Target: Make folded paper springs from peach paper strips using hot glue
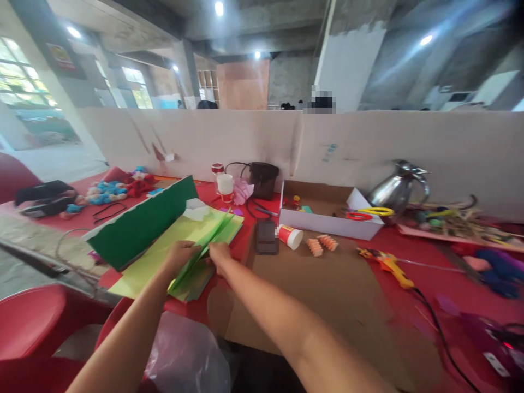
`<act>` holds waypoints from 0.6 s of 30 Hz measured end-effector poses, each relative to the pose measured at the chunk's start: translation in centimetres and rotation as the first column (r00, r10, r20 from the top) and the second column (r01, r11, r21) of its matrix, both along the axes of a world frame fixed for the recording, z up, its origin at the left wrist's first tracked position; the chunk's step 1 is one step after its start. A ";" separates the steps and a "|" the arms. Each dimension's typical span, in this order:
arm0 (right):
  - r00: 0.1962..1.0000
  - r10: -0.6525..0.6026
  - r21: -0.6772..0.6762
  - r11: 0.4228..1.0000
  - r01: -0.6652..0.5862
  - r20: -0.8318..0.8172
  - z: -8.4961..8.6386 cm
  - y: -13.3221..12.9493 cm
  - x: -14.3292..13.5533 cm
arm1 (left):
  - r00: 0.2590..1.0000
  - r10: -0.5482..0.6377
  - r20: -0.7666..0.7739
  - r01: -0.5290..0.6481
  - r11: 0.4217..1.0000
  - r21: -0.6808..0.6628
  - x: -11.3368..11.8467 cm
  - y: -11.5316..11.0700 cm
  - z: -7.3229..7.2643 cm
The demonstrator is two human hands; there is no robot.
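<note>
My left hand (183,254) and my right hand (220,254) both grip a light green paper sheet (199,254) that is lifted and bent up from a stack of green sheets (151,262) on the red table (413,248). The sheet rises edge-on between the two hands toward the far right corner of the stack. A dark green sheet (141,224) stands tilted up behind the stack on the left. A crumpled white paper (195,209) lies at the far end of the stack.
A brown cardboard sheet (323,289) covers the table to the right, with a black phone (266,237), a tipped red-and-white cup (290,236), orange folded paper pieces (322,244) and a yellow glue gun (387,265). Behind are a shallow cardboard box (327,221) with scissors and a steel kettle (396,189).
</note>
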State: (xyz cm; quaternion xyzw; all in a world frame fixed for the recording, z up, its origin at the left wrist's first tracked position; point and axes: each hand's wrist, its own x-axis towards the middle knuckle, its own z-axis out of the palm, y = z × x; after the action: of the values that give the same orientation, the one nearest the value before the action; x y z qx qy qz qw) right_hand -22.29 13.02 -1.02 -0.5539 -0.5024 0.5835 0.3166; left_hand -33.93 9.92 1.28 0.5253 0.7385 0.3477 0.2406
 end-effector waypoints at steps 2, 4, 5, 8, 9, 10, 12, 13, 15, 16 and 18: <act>0.997 -0.024 0.014 1.000 0.023 0.072 0.0 0.4 0.0 | 0.999 0.034 -0.007 -0.034 0.999 0.003 -0.2 0.4 -0.2; 0.989 -0.033 0.052 0.998 0.026 0.148 0.1 0.8 0.3 | 0.998 0.055 -0.026 -0.054 0.998 0.012 -0.3 0.8 -0.4; 0.983 -0.032 0.077 0.997 0.018 0.181 0.2 0.9 0.5 | 0.998 0.049 -0.039 -0.048 0.999 0.021 -0.2 0.9 -0.4; 0.967 -0.007 0.152 0.988 -0.034 0.256 0.6 0.9 1.1 | 0.996 -0.029 -0.086 0.036 0.997 0.076 0.1 0.9 -0.4; 0.961 0.006 0.172 0.984 -0.056 0.275 0.9 0.8 1.4 | 0.992 -0.066 -0.107 0.076 0.992 0.095 0.1 0.9 -0.3; 0.956 0.019 0.191 0.979 -0.078 0.294 1.1 0.7 1.6 | 0.989 -0.078 -0.122 0.091 0.991 0.103 0.1 0.9 -0.3; 0.943 0.039 0.231 0.965 -0.121 0.332 1.9 0.5 2.0 | 0.985 -0.087 -0.147 0.104 0.989 0.107 -0.1 0.9 -0.3; 0.935 0.043 0.254 0.957 -0.139 0.351 2.3 0.4 2.3 | 0.983 -0.090 -0.157 0.107 0.989 0.105 -0.2 1.0 -0.3; 0.920 0.040 0.303 0.938 -0.169 0.390 3.5 0.4 3.0 | 0.979 -0.104 -0.174 0.123 0.987 0.103 -0.3 1.1 -0.2; 0.912 0.033 0.330 0.927 -0.181 0.410 4.2 0.4 3.4 | 0.977 -0.112 -0.180 0.132 0.986 0.104 -0.3 1.1 -0.2; 0.896 0.013 0.381 0.902 -0.201 0.443 5.9 0.7 4.4 | 0.974 -0.132 -0.181 0.153 0.983 0.105 0.1 1.2 -0.1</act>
State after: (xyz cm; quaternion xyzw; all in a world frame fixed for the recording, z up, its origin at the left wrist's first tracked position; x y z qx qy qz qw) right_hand -17.87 13.68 4.88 -0.5588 -0.7031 0.3427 0.2755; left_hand -33.87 11.12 1.20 0.6187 0.6949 0.3256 0.1681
